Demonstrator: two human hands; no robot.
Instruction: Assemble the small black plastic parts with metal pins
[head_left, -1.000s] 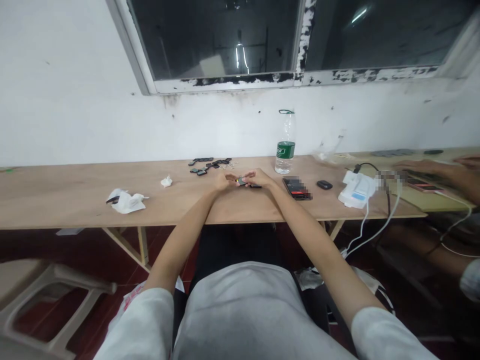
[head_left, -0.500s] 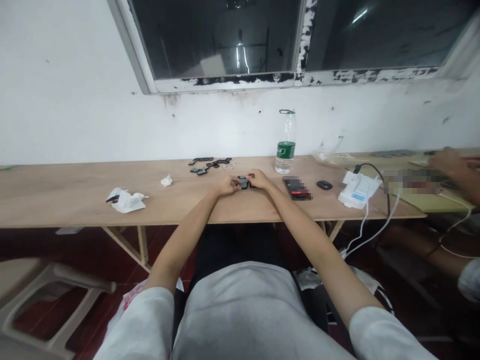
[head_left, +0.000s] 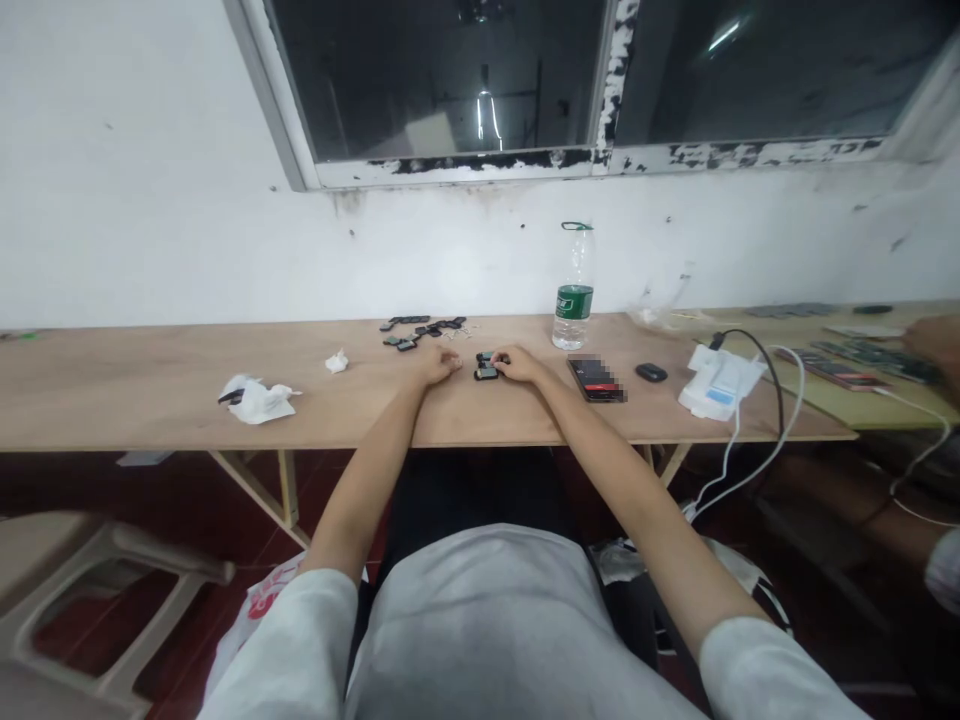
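My right hand [head_left: 519, 365] rests on the wooden table [head_left: 150, 390] with its fingers curled on a small black part [head_left: 486, 372], beside another small black piece [head_left: 486, 357]. My left hand [head_left: 436, 364] lies on the table just left of these parts, fingers curled, apart from them; I cannot make out anything in it. A cluster of several small black parts [head_left: 420, 330] lies farther back, near the wall.
A plastic water bottle [head_left: 574, 290] stands right of my hands, then a phone [head_left: 596, 378], a small black case [head_left: 651, 372] and a white device [head_left: 716, 383] with cables. Crumpled tissues [head_left: 255, 400] lie at left. Another person's hand [head_left: 934, 340] shows at far right. A plastic chair [head_left: 90, 590] stands lower left.
My hands have parted: the left one drew away to the left, and the black part they held together now sits on the table under my right fingers. The neighbour's hand pulled back right.
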